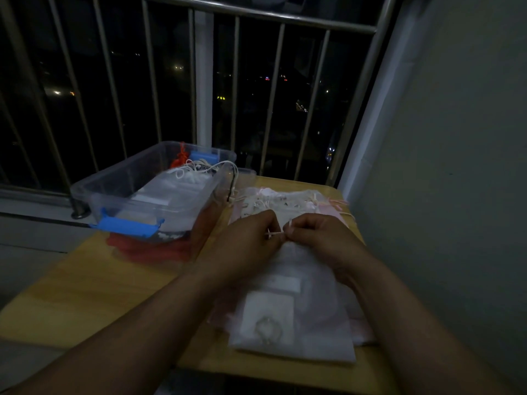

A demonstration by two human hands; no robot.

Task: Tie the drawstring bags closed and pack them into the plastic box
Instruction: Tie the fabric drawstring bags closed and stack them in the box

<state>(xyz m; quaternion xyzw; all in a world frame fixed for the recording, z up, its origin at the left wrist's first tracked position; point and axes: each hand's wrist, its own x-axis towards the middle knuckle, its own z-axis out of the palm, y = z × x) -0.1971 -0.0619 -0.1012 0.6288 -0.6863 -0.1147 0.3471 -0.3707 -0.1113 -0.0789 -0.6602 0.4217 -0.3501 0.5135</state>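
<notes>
Presently, item by item.

- **Wooden table** (85, 295): small, set against a barred window, carrying everything below.
- **Plastic box** (114, 181): clear, with blue latches and the lid off, on the table's far left. Several tied bags lie inside, their cords trailing over the rim.
- **Drawstring bag** (288, 317): white and sheer, lying flat at the near right of the table, apart from the box, its mouth pointing away from the person.
- **Heap of further bags** (285, 201): pale, just beyond the hands, seemingly awaiting their turn.
- **Left hand** (245, 246) and **right hand** (322, 238): close together at the bag's mouth, fingers curled, each pinching an end of the cord.
- **Cord** (275, 233): thin and white, stretched short between the two pinches.

Judgement: the knot looks under way. To do it well, draw both ends evenly outward so the mouth gathers shut. Keep the bag flat, and seat the knot snug against the fabric before letting go.
</notes>
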